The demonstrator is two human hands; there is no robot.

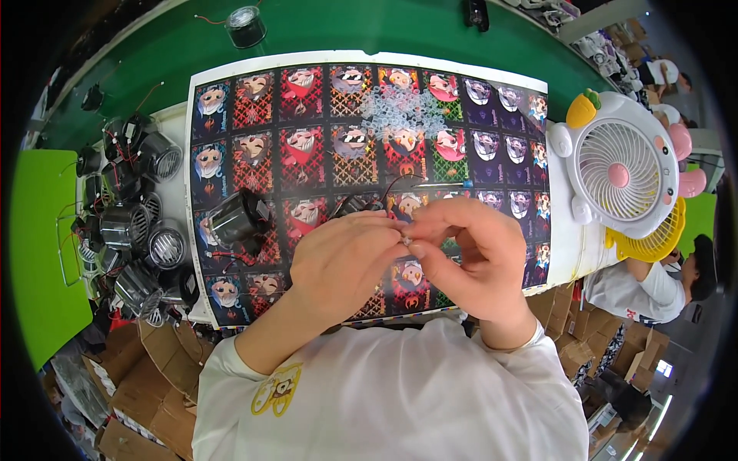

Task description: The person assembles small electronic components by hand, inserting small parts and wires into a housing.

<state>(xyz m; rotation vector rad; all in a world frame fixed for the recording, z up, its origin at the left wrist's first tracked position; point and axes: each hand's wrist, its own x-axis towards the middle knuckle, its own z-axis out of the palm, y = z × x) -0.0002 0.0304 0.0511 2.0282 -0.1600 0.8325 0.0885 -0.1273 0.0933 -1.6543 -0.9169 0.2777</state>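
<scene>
My left hand (344, 265) and my right hand (480, 253) meet over a printed sheet (311, 178) of cartoon card pictures. Between their fingertips is a small whitish piece (407, 240), too small to name. Both hands are closed in a pinch around it. Just beyond my left hand lies a black part (355, 204), mostly hidden by that hand, with a thin dark wire rising near it. A thin screwdriver with a blue handle (467, 184) rests beyond my right hand. To the left of my hands a black cylindrical unit with a clear cover (240, 223) lies on its side.
Small clear plastic pieces (403, 111) are heaped on the sheet's far part. Several black cylindrical units (127, 223) with wires crowd the left side. At right stands a white and pink toy-like fan (615, 173), above a yellow grille (657, 240). Another clear-topped unit (246, 28) sits on the green surface.
</scene>
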